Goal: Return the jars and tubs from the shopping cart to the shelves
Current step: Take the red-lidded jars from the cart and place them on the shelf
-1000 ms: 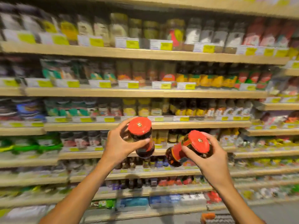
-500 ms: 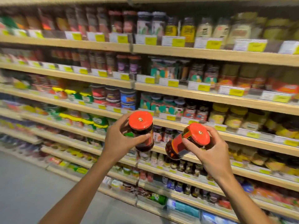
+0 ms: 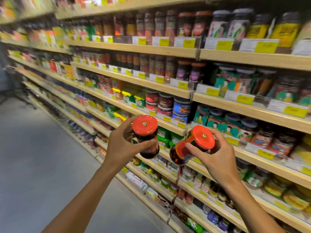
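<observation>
Your left hand (image 3: pixel 123 145) grips a red-lidded jar (image 3: pixel 146 136), upright. Your right hand (image 3: pixel 214 158) grips a second red-lidded jar (image 3: pixel 191 146), tilted left. Both are held in the air in front of the stocked shelves (image 3: pixel 168 90), neither touching a shelf edge.

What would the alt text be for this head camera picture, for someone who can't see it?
A person's left hand and right hand each grip a dark glass jar with a red-orange lid: the left jar nearly upright, the right jar tilted. Behind them run long wooden supermarket shelves packed with jars and yellow price tags, beside a grey floor.
</observation>
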`<action>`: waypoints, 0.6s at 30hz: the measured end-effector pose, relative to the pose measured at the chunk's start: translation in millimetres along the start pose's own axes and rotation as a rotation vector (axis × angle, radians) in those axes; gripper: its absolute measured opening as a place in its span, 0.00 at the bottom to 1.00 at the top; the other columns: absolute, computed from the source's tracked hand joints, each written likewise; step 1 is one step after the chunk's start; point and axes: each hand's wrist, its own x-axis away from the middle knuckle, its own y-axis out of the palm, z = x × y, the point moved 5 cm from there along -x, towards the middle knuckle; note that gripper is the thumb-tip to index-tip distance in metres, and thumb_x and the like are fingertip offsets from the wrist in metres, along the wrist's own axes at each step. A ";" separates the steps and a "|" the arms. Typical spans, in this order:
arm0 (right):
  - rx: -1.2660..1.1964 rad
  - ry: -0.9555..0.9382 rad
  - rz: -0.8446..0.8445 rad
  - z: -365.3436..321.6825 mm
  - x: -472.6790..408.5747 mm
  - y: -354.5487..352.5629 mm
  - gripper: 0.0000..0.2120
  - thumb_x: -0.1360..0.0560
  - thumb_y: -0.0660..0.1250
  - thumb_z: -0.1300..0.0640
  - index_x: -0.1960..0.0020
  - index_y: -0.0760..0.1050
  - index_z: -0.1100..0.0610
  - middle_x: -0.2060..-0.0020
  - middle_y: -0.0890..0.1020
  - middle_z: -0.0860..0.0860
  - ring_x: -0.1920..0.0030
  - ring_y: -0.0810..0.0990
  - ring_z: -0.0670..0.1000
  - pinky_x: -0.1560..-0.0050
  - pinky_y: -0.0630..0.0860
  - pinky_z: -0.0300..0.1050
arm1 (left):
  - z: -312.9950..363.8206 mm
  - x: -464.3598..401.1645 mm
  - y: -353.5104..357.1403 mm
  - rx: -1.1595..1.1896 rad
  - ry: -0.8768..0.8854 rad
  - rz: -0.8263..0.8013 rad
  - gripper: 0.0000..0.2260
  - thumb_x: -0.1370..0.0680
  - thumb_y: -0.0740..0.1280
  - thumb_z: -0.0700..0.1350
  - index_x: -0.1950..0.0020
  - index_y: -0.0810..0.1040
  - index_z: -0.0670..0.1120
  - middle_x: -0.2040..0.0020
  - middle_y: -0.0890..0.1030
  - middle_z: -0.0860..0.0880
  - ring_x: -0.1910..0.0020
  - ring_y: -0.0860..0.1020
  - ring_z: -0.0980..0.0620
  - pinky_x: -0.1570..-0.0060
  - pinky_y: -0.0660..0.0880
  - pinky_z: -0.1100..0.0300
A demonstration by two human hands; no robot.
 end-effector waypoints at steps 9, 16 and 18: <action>-0.119 -0.093 -0.189 2.7 -74.1 63.1 0.30 0.38 0.79 0.41 0.38 0.75 0.42 0.47 0.80 0.32 0.47 0.81 0.38 0.46 0.80 0.38 | -16.1 -35.6 -43.8 -0.137 -0.026 0.184 0.35 0.39 0.83 0.46 0.33 0.78 0.51 0.43 0.84 0.55 0.43 0.82 0.59 0.46 0.77 0.67; -0.138 -0.148 -0.271 2.1 -123.7 125.0 0.28 0.38 0.80 0.42 0.40 0.74 0.37 0.47 0.80 0.33 0.47 0.82 0.40 0.46 0.81 0.41 | -45.5 -67.0 -85.6 -0.154 -0.013 0.268 0.34 0.39 0.83 0.45 0.34 0.78 0.50 0.46 0.84 0.60 0.45 0.82 0.59 0.47 0.77 0.69; -0.130 -0.161 -0.286 -0.4 -136.1 147.9 0.28 0.38 0.80 0.41 0.41 0.74 0.36 0.47 0.80 0.33 0.46 0.81 0.40 0.46 0.81 0.41 | -57.3 -80.8 -102.3 -0.147 0.000 0.276 0.34 0.39 0.83 0.46 0.35 0.78 0.50 0.46 0.84 0.61 0.45 0.82 0.60 0.46 0.77 0.69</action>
